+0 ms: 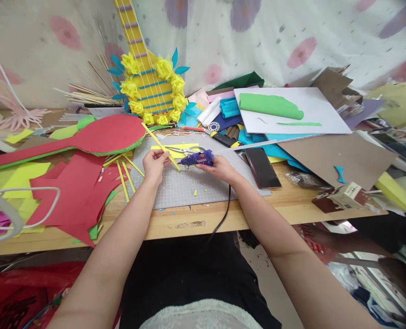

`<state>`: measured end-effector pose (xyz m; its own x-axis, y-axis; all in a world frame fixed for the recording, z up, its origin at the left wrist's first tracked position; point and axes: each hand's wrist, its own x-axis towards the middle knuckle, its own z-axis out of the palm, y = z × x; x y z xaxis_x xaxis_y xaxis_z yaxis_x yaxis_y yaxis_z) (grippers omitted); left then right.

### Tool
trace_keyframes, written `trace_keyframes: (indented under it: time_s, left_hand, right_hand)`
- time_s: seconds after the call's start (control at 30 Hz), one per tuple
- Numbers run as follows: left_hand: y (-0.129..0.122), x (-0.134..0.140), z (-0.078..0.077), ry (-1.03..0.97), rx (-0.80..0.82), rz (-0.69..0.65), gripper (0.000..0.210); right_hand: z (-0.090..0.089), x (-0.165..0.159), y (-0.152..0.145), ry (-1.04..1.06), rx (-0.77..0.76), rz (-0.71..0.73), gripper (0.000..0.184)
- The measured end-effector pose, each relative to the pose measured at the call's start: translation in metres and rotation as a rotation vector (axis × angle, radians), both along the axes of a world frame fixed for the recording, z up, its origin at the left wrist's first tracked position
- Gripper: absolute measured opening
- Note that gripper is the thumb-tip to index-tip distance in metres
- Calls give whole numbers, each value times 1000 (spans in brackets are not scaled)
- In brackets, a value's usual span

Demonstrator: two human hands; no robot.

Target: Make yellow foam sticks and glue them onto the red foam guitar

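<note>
Left hand: closed in a pinch, thumb and fingers on a yellow strip near its lower end. The strip is held slanting above the grey cutting mat, its upper end at the edge of a red paddle-shaped board. Whether the 2 touch there cannot be determined.

Right hand: wrapped around the handle of a purple glue gun, fingers closed. The nozzle points left, close to the lower part of the strip (contact cannot be confirmed from this angle). A black cord hangs from the gun over the front edge of the wooden table.

On the mat, just beyond the gun, lie scissors across a piece of yellow paper. Small yellow scraps lie nearer the front. A dark phone rests at the mat's right side.

Further yellow strips lie left of the mat, beside red paper. At the back, a yellow paper guitar stands upright, ringed with yellow flowers. To its right, a green roll lies on a white board.
</note>
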<state>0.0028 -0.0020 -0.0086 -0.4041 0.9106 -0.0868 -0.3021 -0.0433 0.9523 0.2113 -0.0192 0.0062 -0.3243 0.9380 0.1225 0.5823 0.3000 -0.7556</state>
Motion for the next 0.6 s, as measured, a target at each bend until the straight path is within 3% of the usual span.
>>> trace_keyframes:
  time_s: [0.6]
  left_hand:
    - [-2,3,-2,10,-48,-116,22]
  right_hand:
    - [2,0,0,46,-9,-9,34]
